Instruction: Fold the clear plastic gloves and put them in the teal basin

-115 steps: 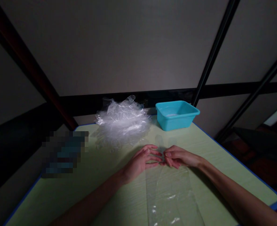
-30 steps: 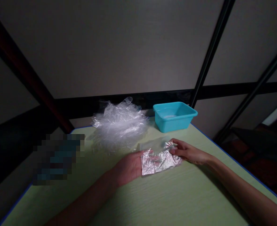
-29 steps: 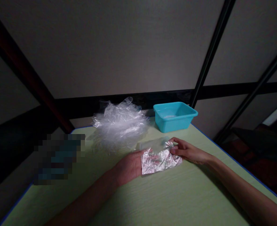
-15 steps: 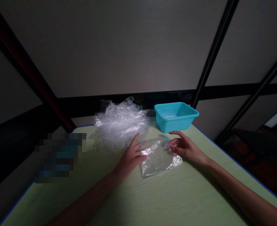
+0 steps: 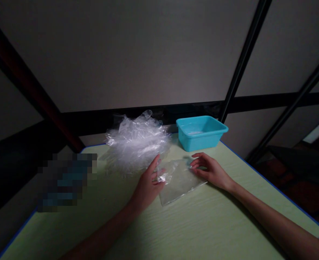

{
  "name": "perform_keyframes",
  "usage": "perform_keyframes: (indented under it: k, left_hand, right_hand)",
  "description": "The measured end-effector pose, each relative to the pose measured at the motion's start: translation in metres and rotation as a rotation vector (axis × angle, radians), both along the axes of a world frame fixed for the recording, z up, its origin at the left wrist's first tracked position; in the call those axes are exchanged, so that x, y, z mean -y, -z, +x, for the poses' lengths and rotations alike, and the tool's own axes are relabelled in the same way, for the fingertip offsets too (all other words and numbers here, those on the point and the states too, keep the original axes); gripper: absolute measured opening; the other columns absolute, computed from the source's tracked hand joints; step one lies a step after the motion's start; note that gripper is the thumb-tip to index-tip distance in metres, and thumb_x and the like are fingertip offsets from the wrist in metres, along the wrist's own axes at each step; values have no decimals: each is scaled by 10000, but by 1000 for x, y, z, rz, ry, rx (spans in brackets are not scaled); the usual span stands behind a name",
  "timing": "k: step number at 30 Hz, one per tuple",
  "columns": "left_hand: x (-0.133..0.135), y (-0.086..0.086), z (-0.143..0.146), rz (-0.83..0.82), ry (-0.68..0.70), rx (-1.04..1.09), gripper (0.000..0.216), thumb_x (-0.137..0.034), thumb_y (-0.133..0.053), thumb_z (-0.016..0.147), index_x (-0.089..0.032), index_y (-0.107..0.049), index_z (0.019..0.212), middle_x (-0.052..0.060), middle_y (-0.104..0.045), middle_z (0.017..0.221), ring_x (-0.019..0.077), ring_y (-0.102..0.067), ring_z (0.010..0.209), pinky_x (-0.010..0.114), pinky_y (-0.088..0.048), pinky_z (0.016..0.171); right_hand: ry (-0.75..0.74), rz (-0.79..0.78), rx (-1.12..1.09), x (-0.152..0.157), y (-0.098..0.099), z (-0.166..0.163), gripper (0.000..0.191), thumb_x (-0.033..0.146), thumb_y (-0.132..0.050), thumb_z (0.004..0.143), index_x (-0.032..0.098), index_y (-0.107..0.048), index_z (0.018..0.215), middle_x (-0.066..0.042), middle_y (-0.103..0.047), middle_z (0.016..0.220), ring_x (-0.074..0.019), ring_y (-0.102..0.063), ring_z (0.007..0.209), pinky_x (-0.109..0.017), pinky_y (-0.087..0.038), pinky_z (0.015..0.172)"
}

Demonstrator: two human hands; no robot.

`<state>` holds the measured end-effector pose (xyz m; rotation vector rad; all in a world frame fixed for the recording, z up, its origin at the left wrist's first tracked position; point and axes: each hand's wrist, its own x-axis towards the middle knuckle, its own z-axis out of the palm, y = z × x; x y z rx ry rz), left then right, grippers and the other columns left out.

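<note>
A flat clear plastic bag (image 5: pixel 179 182) lies on the pale green table, its lower edge nearly straight and its left edge crumpled. My left hand (image 5: pixel 148 184) is closed on that crumpled edge, thumb below and index finger pointing up. At the right side of the bag, my right hand (image 5: pixel 209 169) has its fingers curled with the thumb beneath, closed on the edge. The fingers partly hide the bag's right border. Just beyond my left hand is a fluffy heap of thin clear plastic pieces (image 5: pixel 139 141).
A turquoise plastic basin (image 5: pixel 201 141) stands at the back right of the table (image 5: pixel 159 231), which has a blue rim. A pixelated dark object (image 5: pixel 69 182) is at the left edge. Panelled doors (image 5: pixel 148 54) rise directly behind the table.
The bag's bunched right part has smoothed out, and its lower edge is straighter. Both hands stay at its sides, with my right hand slightly further left in view.
</note>
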<state>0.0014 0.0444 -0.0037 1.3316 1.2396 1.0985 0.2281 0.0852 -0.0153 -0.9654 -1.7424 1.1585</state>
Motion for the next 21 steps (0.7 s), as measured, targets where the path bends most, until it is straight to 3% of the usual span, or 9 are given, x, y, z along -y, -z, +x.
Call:
perform_keyframes:
  k: [9,16,21]
  left_hand:
    - [-4,9,0,69,-23,-27,687,-16,-503,643,-159,-328,1291,132,-337,1364,233,-493,1113,177,-497,666]
    - [0,7,2,61,-14,-79,662,-17,-508,624,-149,-365,1257,151,-354,1350,251,-519,1083,177,-502,604]
    - [4,9,1,63,-8,-124,652,-26,-493,631,-162,-367,1256,135,-386,1327,254,-506,1097,208,-519,625]
  right_hand:
    - [0,11,18,0,-4,4,351,204,-581,692,201,-427,1007,-79,-496,1057,-167,-558,866,-287,-489,660]
    - [-20,74,137,6,-12,3,333,163,-568,695,190,-453,1007,-70,-509,1014,-168,-541,902,-285,-483,689]
    - [19,94,221,7,-9,5,323,188,-563,711,183,-461,1017,-89,-524,1022,-204,-549,924,-285,-504,617]
